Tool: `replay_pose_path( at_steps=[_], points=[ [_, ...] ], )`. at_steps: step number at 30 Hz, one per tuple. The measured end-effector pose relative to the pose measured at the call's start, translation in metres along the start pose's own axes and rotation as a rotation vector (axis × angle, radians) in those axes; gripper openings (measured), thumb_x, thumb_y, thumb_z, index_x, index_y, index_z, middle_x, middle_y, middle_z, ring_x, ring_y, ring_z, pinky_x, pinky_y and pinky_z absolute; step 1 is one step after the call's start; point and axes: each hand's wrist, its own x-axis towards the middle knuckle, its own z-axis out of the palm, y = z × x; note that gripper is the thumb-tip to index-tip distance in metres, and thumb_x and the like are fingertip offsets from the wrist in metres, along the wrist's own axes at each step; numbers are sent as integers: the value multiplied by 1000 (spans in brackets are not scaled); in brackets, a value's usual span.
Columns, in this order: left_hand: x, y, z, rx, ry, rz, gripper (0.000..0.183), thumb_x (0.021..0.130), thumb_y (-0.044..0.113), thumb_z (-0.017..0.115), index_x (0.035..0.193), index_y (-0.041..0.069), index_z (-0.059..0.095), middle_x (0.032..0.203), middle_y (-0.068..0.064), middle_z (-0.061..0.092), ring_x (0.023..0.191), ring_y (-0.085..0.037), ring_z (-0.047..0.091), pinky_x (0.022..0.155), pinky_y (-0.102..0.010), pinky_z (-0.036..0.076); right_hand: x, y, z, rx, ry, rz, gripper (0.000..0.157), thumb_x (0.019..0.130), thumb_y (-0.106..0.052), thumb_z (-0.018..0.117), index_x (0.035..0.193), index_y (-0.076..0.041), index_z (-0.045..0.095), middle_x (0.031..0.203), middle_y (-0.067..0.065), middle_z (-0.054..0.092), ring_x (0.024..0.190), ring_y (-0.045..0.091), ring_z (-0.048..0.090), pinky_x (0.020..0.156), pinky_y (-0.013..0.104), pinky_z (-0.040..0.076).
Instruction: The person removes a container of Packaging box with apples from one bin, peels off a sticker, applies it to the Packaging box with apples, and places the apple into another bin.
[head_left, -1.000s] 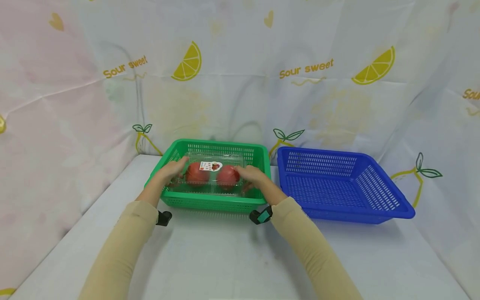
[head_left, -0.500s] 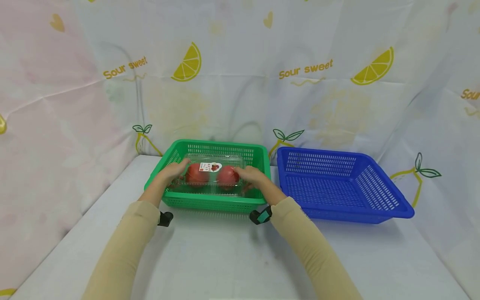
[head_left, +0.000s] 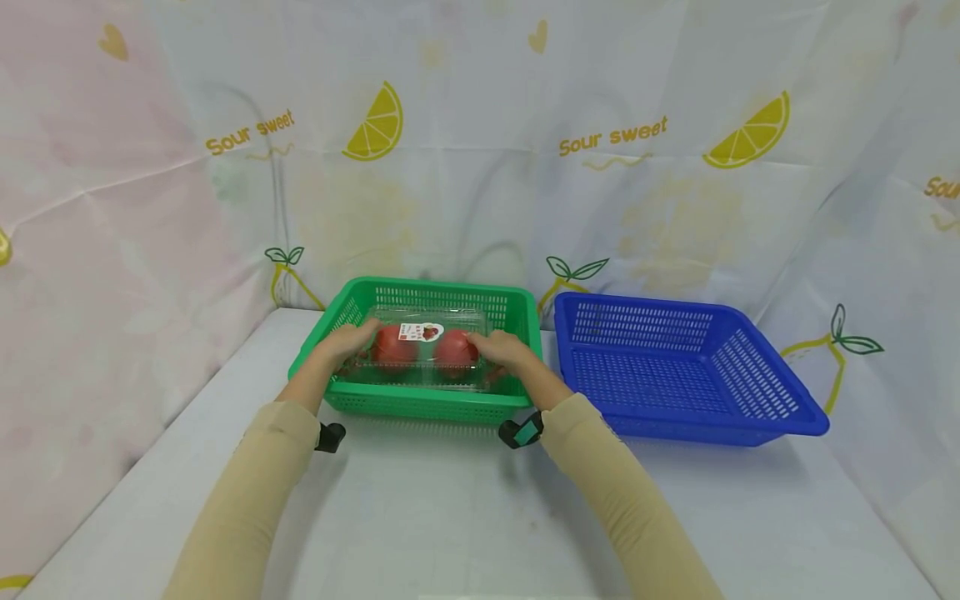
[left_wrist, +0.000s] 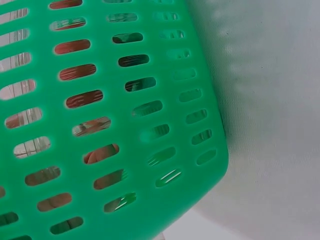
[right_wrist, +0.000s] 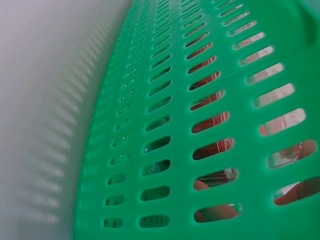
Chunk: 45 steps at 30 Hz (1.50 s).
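In the head view a clear plastic box (head_left: 426,377) lies in the green basket (head_left: 420,407). Two round red fruits (head_left: 394,350) show through its lid, which bears a white label (head_left: 422,332). The left hand (head_left: 347,343) grips the box's left end and the right hand (head_left: 504,350) its right end, each thumb near the top edge. The lower fingers are partly hidden by the box and the basket rim. Both wrist views are filled by the basket's slotted wall (left_wrist: 112,165), with bits of fingers (right_wrist: 217,212) and red fruit behind the slots.
A blue slotted basket (head_left: 645,379) with nothing in it stands just right of the green one. Both are on a white table (head_left: 450,508). A printed cloth (head_left: 480,192) with lemon pictures hangs behind and at the sides.
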Motion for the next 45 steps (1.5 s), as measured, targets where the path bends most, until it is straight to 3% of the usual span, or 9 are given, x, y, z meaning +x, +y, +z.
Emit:
replay_pose_path(
  at_steps=[4, 7, 12, 21, 28, 31, 37, 42, 45],
  points=[
    [-3, -1, 0, 22, -9, 10, 74, 92, 49, 27, 135, -12, 27, 119, -26, 44, 94, -33, 51, 67, -35, 47, -2, -1, 1, 4, 2, -8, 57, 93, -43, 45, 123, 6, 46, 119, 21, 47, 65, 27, 65, 60, 35, 53],
    [-6, -2, 1, 49, -18, 20, 75, 93, 49, 25, 135, -14, 26, 125, -29, 40, 104, -36, 47, 72, -37, 46, -3, 0, 1, 1, 2, -11, 61, 93, -43, 44, 128, 6, 44, 129, 22, 44, 70, 29, 66, 60, 34, 53],
    [-10, -2, 2, 89, -6, 39, 75, 93, 48, 26, 134, -15, 28, 128, -31, 39, 110, -40, 45, 75, -39, 45, -5, 0, 2, -1, 5, -18, 62, 93, -43, 45, 128, 7, 43, 131, 23, 43, 72, 30, 66, 60, 35, 53],
    [-16, 0, 3, 112, 29, 47, 75, 91, 48, 31, 130, -16, 33, 116, -28, 48, 85, -30, 56, 62, -32, 48, -8, 0, 1, -14, 22, -40, 65, 92, -43, 46, 133, 7, 36, 134, 24, 40, 64, 27, 65, 62, 36, 53],
    [-22, 2, 2, 160, 47, 78, 74, 91, 50, 30, 126, -16, 39, 114, -27, 50, 86, -31, 55, 63, -33, 48, -8, 1, 0, -34, 47, -63, 72, 93, -41, 46, 142, 6, 18, 142, 24, 27, 76, 29, 64, 66, 37, 53],
    [-24, 4, 1, 179, 55, 80, 70, 92, 48, 31, 120, -15, 43, 107, -25, 50, 84, -30, 55, 63, -33, 48, -8, 1, -1, -60, 62, -70, 72, 93, -40, 45, 141, 6, 18, 141, 25, 28, 78, 29, 63, 65, 35, 53],
    [-31, 6, 0, 242, 62, 81, 67, 92, 45, 33, 117, -16, 43, 99, -24, 50, 75, -27, 54, 61, -33, 47, -10, 0, -1, -108, 63, -91, 65, 94, -39, 44, 139, 5, 27, 138, 23, 34, 98, 32, 58, 66, 33, 53],
    [-34, 10, -3, 286, 43, 67, 56, 92, 41, 34, 108, -11, 46, 76, -14, 47, 58, -18, 46, 52, -29, 41, -15, -5, -3, -183, 78, -109, 62, 95, -39, 43, 139, 3, 29, 137, 22, 37, 84, 26, 63, 69, 34, 52],
    [-38, 14, -6, 288, 32, 75, 60, 93, 38, 34, 121, -14, 39, 94, -25, 51, 70, -25, 55, 57, -31, 46, -17, -9, -6, -240, 95, -109, 62, 95, -39, 42, 139, 2, 30, 138, 22, 36, 75, 23, 64, 75, 36, 50]
  ],
)
